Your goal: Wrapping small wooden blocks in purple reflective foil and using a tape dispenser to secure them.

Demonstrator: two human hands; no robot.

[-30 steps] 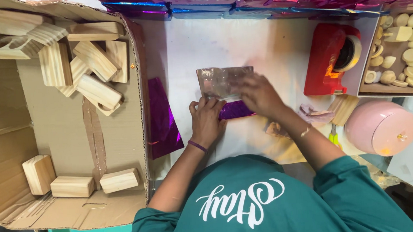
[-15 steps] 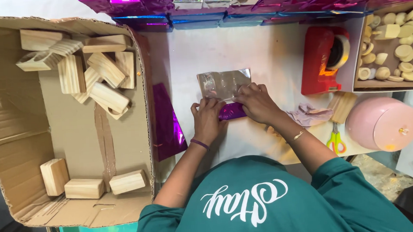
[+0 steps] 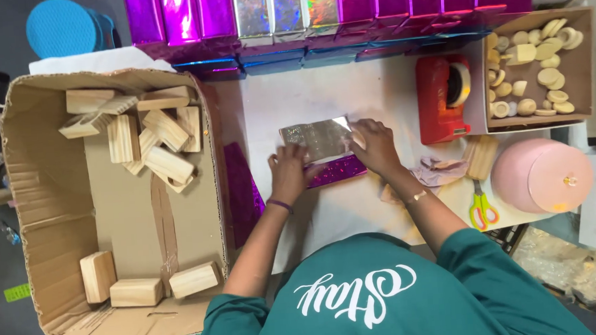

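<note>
My left hand (image 3: 289,175) and my right hand (image 3: 374,146) both press on a block half wrapped in silver glitter foil (image 3: 315,139) at the middle of the white table (image 3: 294,99). The left hand holds the near left side of the block. Fingers of the right hand pinch its right end, where a foil corner sticks up. A purple shiny foil strip (image 3: 338,171) lies under the block, between the two hands.
A big cardboard box (image 3: 38,204) with several wooden blocks (image 3: 146,139) stands at the left. Wrapped purple and silver boxes (image 3: 316,8) line the far edge. A red tape dispenser (image 3: 442,96), a tray of wooden discs (image 3: 536,66), scissors (image 3: 481,208) and a pink round tin (image 3: 543,175) sit right.
Both hands have stayed on the foil-wrapped block; the right hand has shifted to its right end. The view has drifted, so everything sits lower in the frame.
</note>
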